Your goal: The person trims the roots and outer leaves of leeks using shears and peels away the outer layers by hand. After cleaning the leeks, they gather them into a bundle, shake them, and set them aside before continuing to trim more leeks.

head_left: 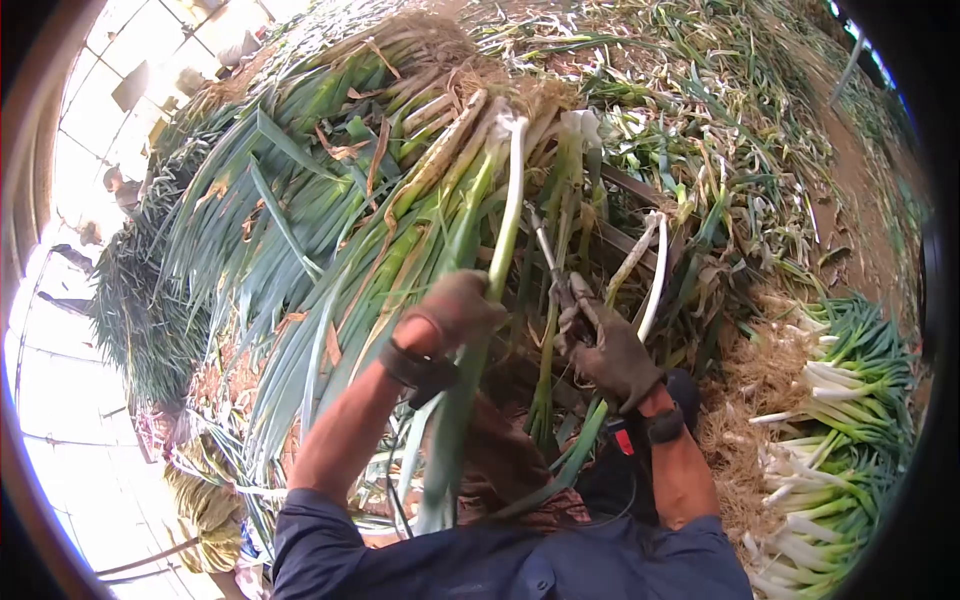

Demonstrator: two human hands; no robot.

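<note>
My left hand, in a dirty brown glove, is closed around the green part of a leek, whose white end points up. In my right hand, also gloved, is a thin metal tool with a dark handle, its tip pointing up and left. A second leek with a bare white stalk runs down beside my right hand; whether the fingers touch it I cannot tell. Just beyond both hands lies a large pile of untrimmed leeks with dry roots and long green leaves.
Trimmed leeks lie in a row at the right, next to a heap of cut roots. Leaf scraps cover the ground at the upper right. More leeks are stacked at the left, near a greenhouse-like wall.
</note>
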